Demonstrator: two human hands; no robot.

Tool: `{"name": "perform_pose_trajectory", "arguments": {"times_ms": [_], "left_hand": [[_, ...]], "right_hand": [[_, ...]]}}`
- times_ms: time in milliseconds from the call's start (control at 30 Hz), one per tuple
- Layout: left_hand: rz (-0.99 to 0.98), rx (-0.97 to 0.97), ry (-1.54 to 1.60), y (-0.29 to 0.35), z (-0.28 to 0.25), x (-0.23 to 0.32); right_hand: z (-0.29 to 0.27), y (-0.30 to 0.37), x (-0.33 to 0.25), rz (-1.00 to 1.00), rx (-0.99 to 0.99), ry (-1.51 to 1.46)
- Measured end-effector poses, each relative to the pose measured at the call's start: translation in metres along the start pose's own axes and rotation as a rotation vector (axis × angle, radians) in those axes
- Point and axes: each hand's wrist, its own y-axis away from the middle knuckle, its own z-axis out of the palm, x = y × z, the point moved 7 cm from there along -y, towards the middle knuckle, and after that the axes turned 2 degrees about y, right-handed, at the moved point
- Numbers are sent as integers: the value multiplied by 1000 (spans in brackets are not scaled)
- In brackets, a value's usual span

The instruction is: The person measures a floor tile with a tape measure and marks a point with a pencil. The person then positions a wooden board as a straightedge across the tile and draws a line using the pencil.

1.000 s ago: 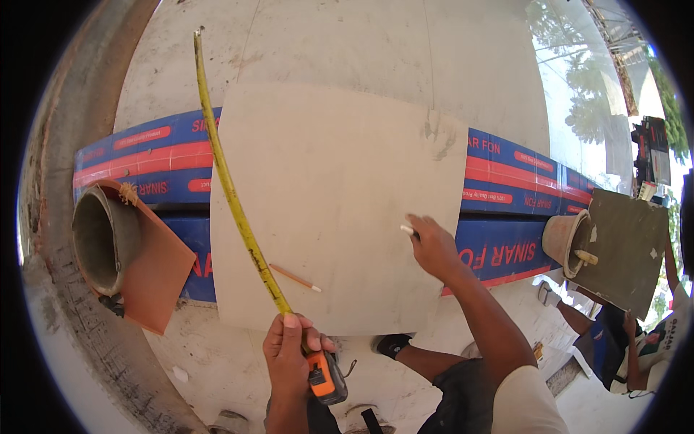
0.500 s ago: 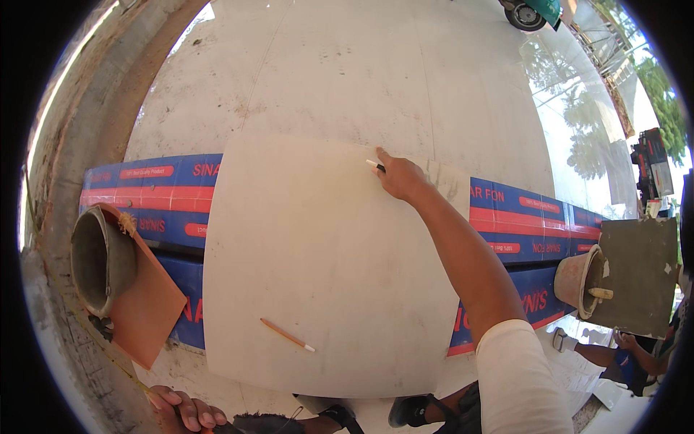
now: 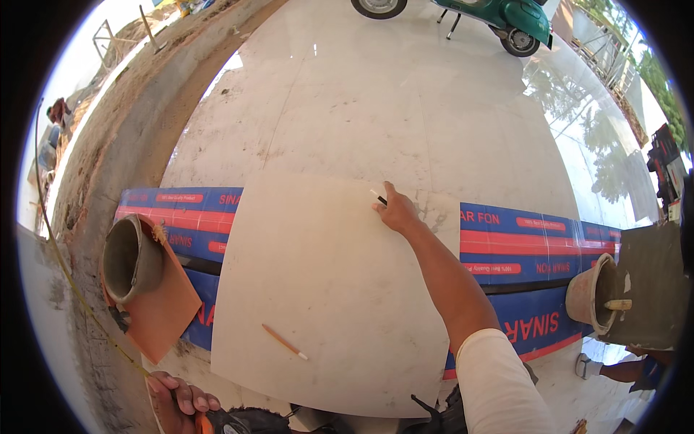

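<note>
A large pale square slab (image 3: 325, 289) lies across blue and red cardboard boxes in front of me. My right hand (image 3: 397, 207) reaches to its far edge, the index finger stretched toward that edge. A short black-and-white pen (image 3: 378, 197) is gripped in this hand. At the lower left, my left hand (image 3: 181, 398) is closed round an orange and black tape measure (image 3: 210, 423), partly cut off by the picture's edge. From this hand a thin yellow tape blade (image 3: 79, 296) runs up and left in a curve. On the slab's near half rests a wooden pencil (image 3: 284, 341) with a white end.
Left of the slab, a grey bucket (image 3: 134, 259) sits on an orange-brown board (image 3: 170, 311). A stained bucket (image 3: 591, 293) with a wooden handle sticking out stands right, by a dark grey panel (image 3: 647, 289). Another person's leg (image 3: 622, 371) shows there. A green scooter (image 3: 506, 22) stands far off.
The view has tilted up, so more of the scooter shows. My right hand keeps its place by the slab's far edge, its thumb now farther out. More of the tape measure's body is visible.
</note>
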Motion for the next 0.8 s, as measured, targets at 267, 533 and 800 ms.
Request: {"name": "perform_pose_trajectory", "arguments": {"times_ms": [267, 533, 800], "left_hand": [[-70, -158, 72, 2, 62, -18], [-123, -203, 184, -5, 84, -26], [-93, -251, 135, -7, 72, -35]], "right_hand": [[2, -10, -6, -80, -146, 186], [8, -19, -8, 36, -152, 216], [1, -10, -16, -21, -116, 191]]}}
